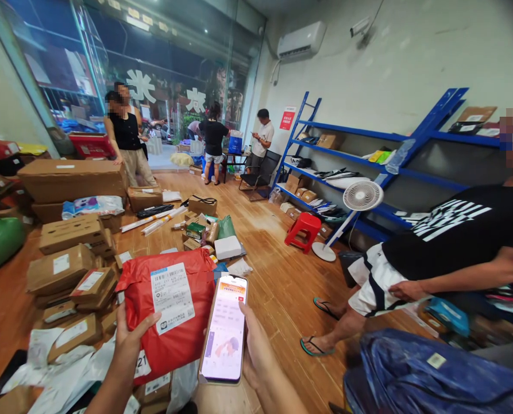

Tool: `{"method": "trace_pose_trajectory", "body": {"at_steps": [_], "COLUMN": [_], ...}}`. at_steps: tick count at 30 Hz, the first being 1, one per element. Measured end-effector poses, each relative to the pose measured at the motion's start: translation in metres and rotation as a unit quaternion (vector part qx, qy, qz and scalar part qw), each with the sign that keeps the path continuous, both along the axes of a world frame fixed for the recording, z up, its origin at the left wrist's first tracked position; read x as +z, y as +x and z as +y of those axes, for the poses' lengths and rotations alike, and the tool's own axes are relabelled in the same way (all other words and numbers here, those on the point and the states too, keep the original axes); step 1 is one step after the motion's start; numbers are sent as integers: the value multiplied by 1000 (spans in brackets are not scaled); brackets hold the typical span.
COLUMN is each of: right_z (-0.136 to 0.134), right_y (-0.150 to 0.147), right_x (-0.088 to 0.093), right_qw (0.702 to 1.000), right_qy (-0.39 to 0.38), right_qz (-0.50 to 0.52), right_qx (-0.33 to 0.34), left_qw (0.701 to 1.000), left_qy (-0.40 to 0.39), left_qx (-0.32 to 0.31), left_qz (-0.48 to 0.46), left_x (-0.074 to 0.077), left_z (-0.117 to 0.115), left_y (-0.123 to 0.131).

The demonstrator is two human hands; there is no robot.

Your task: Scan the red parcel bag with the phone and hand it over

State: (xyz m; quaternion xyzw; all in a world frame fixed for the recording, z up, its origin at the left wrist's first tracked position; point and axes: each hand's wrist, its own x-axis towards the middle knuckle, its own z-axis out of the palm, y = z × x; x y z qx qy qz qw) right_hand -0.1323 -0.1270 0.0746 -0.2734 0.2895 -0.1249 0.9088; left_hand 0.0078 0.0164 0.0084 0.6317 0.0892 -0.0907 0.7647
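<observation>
My left hand (129,342) grips the lower left edge of a red plastic parcel (172,307) with a white shipping label facing me. My right hand (254,345) holds a smartphone (224,329) upright beside the parcel, its lit screen turned toward me. The phone's left edge nearly touches the parcel. Both are held above a heap of cardboard boxes (62,270) and white mailers (62,368) on the wooden floor.
A person in a black shirt and white shorts (432,253) sits close at right, with a dark blue bag (428,374) in front. Blue shelving (394,155), a white fan (359,198) and a red stool (304,229) stand along the right wall. Three people stand by the glass front.
</observation>
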Motion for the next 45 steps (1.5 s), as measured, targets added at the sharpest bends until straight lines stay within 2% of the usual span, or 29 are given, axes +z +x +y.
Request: {"method": "trace_pose_trajectory", "body": {"at_steps": [5,10,18,23,36,40,45], "right_z": [0,2,-1,-1,-6,-7,-7], "right_y": [9,6,2,1,-5,-8,-8], "right_x": [0,1,-7,-9,-11,-11,-8], "right_qw": [995,999,997,995,982,977,975], "right_qy": [-20,3,-77,-96,-190,-213,-220], "right_qz": [65,16,15,17,3,-5,-12], "right_qx": [-68,-39,-20,-13,-16,1,-10], "left_qw": [1000,1000,1000,1000,1000,1000,1000], "left_qy": [6,19,-13,-25,-21,-19,-8], "left_qx": [-11,-5,6,4,14,10,7], "left_qz": [12,2,-2,8,14,14,4], "left_x": [0,2,2,3,9,6,-1], "left_z": [2,4,5,5,2,2,2], "left_y": [-1,-2,0,-1,-2,-1,3]}}
